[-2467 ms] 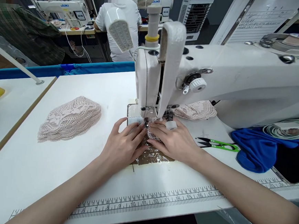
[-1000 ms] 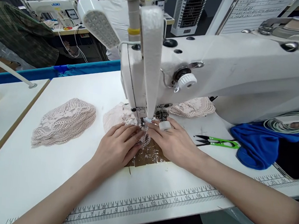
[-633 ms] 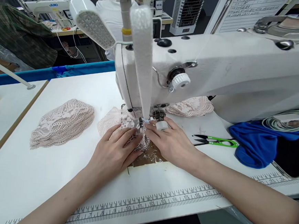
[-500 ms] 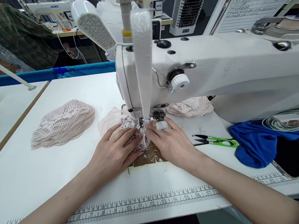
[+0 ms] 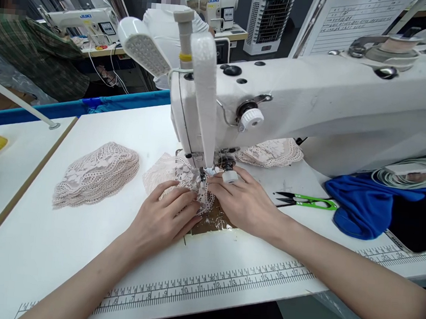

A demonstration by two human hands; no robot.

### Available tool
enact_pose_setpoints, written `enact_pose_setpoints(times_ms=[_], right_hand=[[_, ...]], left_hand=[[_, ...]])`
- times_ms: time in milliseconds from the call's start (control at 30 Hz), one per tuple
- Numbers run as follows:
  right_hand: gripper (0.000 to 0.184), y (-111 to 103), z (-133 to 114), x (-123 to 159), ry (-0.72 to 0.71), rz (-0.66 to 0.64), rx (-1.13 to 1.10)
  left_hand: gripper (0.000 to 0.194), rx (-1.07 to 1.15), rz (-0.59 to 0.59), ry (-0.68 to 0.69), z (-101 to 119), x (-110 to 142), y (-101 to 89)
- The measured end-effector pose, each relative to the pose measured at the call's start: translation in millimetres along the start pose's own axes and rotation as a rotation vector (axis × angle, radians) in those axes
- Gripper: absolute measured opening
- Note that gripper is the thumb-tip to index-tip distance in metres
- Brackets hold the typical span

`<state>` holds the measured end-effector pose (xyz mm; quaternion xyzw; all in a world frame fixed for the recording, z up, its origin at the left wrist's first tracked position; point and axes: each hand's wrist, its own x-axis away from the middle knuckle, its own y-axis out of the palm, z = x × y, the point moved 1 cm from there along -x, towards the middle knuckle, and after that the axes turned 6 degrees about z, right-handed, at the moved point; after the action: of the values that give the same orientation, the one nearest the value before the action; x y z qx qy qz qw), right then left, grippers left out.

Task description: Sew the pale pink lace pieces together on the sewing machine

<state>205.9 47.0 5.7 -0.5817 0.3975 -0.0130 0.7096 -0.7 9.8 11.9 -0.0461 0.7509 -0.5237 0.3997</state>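
Head view:
1. Left hand (image 5: 165, 215): over crumpled pale-pink scalloped lace (image 5: 186, 176); pinching or pressing, cannot tell
2. Right hand (image 5: 245, 201): at the lace's right edge; grip likewise indeterminable
3. Lace: under small metal presser foot (image 5: 202, 174), longer sideways, mostly nearer left hand

Lace piece (image 5: 189, 175) beneath needle: pale openwork cloth, sheer toward one end, bumpy and matt. Lace stack (image 5: 97, 177) of same-looking cloth, rough at layered edges. Brown patch (image 5: 214, 216) under it, covered in crinkled clear film, very shiny. Sewing machine (image 5: 314, 89) painted white, smooth, soft gloss; presser foot (image 5: 202, 174) bare metal; dial (image 5: 252, 118) ridged white plastic. Bench (image 5: 116, 260) smooth, white, low sheen. Snips (image 5: 315, 202): dark metal blades, bright green plastic-looking handle. Blue cloth (image 5: 364, 206) soft, matt, rumpled. Sheet (image 5: 357, 18) behind, plain paper.
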Motion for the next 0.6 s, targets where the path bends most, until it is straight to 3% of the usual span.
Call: enact_pose_setpoints(times_ms=[133, 300, 433, 567, 600], right_hand=[[0.027, -2.9, -2.4, -0.1, 0.004, 0.023, -0.101], [0.033, -3.0, -7.3, -1.7, -0.010, -0.015, -0.181], [0.019, 2.3, -8.8, -3.8, -0.054, 0.102, -0.084], [0.020, 4.1, -6.1, -4.8, -0.098, 0.203, -0.046], [0.020, 3.8, -4.8, -5.1, -0.087, 0.210, -0.057]], left_hand=[[0.015, -0.009, 0.017, 0.072, 0.9, 1.5, 1.7], [0.010, 0.058, 0.049, -0.065, 1.3, -1.6, 1.9], [0.008, 0.071, 0.061, -0.088, 1.4, -4.5, 0.0], [0.008, 0.086, 0.046, -0.118, 1.4, -6.9, -4.6], [0.017, 0.105, 0.016, -0.152, 0.9, -8.1, -5.7]])
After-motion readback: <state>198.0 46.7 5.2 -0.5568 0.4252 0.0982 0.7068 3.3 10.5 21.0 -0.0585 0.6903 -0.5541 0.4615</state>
